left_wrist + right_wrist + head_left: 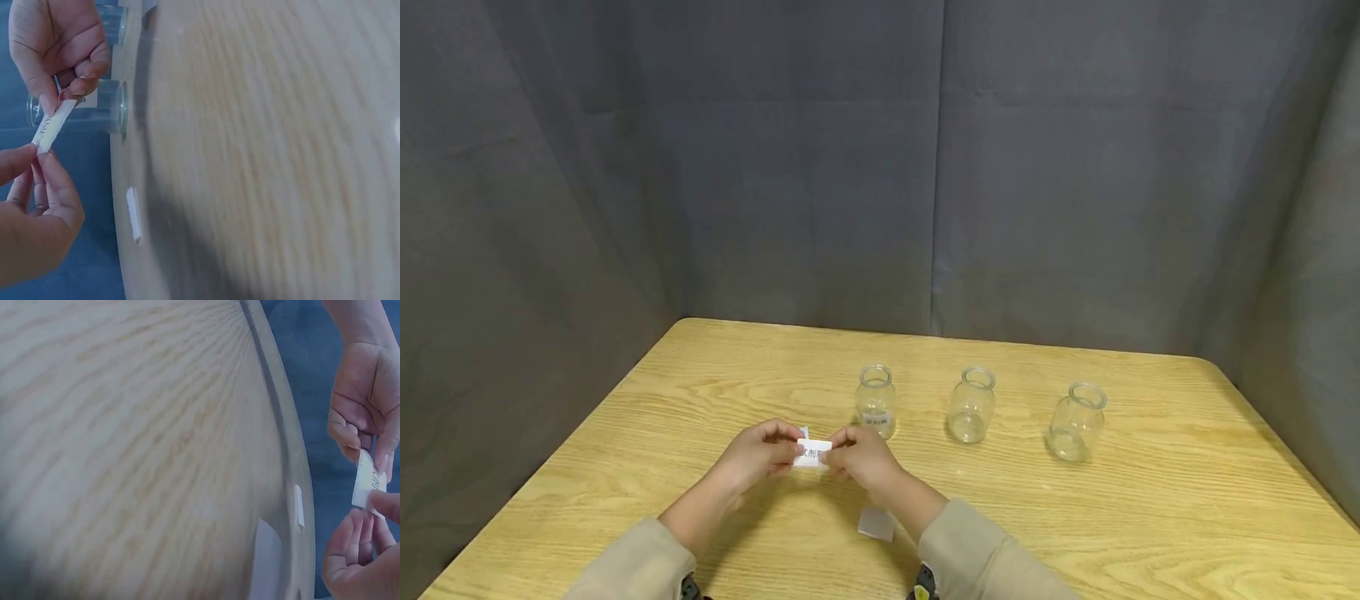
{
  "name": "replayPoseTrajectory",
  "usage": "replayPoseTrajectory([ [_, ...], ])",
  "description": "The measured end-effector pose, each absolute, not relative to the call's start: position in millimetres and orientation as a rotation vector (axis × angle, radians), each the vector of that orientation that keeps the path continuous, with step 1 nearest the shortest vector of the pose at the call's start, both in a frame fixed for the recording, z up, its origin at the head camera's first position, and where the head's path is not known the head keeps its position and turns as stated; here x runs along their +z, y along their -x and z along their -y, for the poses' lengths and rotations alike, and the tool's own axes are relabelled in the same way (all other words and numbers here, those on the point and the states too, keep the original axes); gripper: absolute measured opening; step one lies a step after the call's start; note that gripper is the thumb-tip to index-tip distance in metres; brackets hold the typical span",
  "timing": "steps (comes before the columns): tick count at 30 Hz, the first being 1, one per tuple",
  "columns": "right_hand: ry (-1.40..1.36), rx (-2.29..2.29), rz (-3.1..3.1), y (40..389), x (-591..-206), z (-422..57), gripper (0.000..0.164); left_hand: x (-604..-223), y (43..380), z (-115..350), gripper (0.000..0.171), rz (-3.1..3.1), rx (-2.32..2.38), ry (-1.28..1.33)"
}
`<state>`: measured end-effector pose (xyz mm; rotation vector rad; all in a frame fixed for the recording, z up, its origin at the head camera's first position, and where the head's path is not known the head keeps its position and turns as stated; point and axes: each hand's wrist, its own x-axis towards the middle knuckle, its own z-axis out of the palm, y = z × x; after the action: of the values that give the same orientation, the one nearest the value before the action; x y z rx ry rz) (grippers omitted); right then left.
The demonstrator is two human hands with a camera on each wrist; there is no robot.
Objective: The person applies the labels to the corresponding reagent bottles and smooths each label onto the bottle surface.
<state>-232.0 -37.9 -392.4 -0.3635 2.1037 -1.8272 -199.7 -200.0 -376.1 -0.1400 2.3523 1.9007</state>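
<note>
A small white label [812,453] with dark printed characters is held level between both hands, above the table. My left hand [758,454] pinches its left end, thumb in front and fingers behind. The opposite end is pinched the same way by my right hand [863,458]. From the left wrist, the label [53,128] appears slanted, its print facing the thumbs. The right wrist view also shows thumbs and fingertips meeting on the label [367,482]. Just beyond the hands stands a glass jar [876,392] bearing a similar label [876,418] low on its side.
Two more clear glass jars, a middle one [972,408] and a right one [1077,425], stand in a row with the first. A white paper piece [876,523] lies near my right forearm. Another white piece [804,432] lies behind the left fingers. Grey curtains [805,167] surround the wooden table [1150,517].
</note>
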Motion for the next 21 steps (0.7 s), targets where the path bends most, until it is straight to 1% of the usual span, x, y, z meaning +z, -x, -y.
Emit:
replayPoseTrajectory([
  [8,0.437,-1.897,-2.046,235,-390,25,0.012,-372,205,190,0.019,-2.289,1.940,0.048],
  [13,0.469,-1.901,-2.027,234,-388,16,0.016,-373,206,185,0.020,-2.223,1.981,-0.003],
  [21,0.594,-1.911,-2.016,232,-382,-1,0.019,-369,207,181,0.028,-2.122,1.990,-0.116],
])
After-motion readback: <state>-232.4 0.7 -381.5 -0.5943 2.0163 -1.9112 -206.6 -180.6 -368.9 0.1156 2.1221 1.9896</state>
